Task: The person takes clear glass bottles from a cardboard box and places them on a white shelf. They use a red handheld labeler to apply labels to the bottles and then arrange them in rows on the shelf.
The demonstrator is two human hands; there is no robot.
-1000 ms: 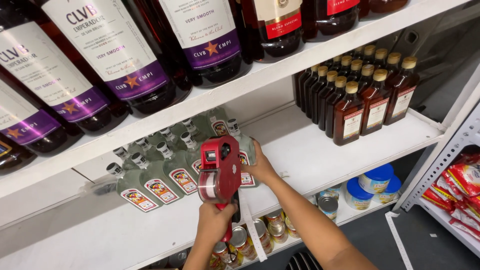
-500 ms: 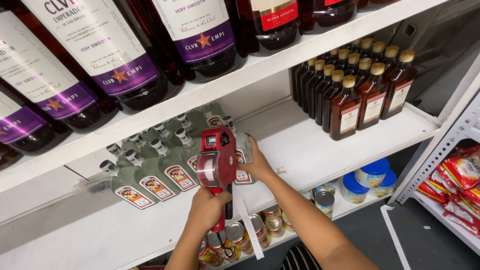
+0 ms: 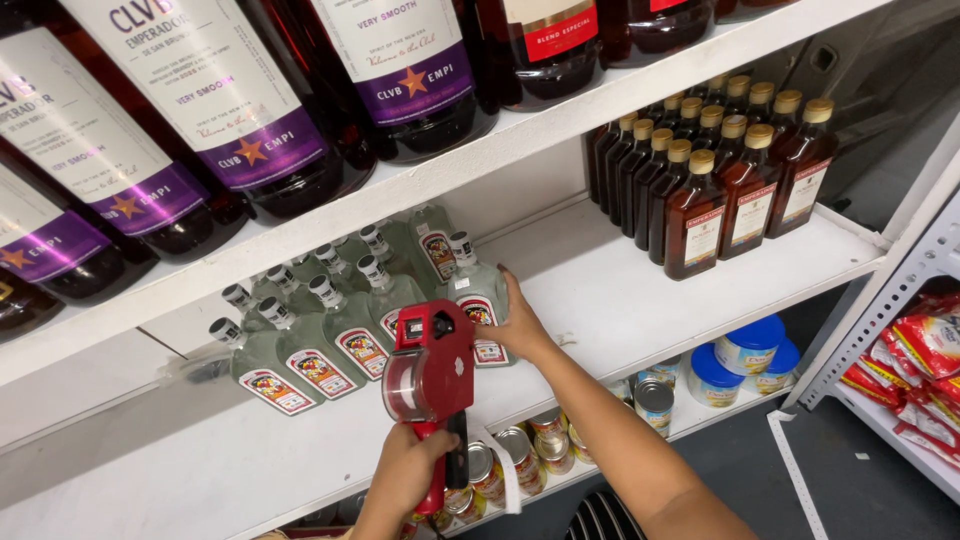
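Hands first: the left hand (image 3: 408, 470) is wrapped tight round the grip of a red plastic price-label gun (image 3: 430, 368) with a white label roll on its side, a strip of white backing paper (image 3: 503, 478) trailing down from it. The right hand (image 3: 520, 322) lies with fingers spread and flat against the side of a clear flat glass bottle with a silver cap and a colourful label (image 3: 480, 310), steadying it rather than lifting it; that bottle stands at the front right end of its group on the middle shelf, and the gun's head hangs just in front of and below it, not touching so far as I can tell.

To do this well, I would judge, the bottle wants holding firm so it cannot rock into its neighbours, and the gun's nose should meet a smooth, bare patch of glass squarely.

Behind it, more clear silver-capped bottles (image 3: 300, 340) stand in close rows on the white painted shelf (image 3: 640, 300). Further right on the same shelf is a block of dark brown flat bottles with gold caps (image 3: 720, 170). Overhead, large dark bottles with white and purple labels (image 3: 250, 100) fill the upper shelf. Below sit tins (image 3: 655, 397) and blue-lidded tubs (image 3: 745, 362). At the far right, a grey metal rack carries red packets (image 3: 925, 350).
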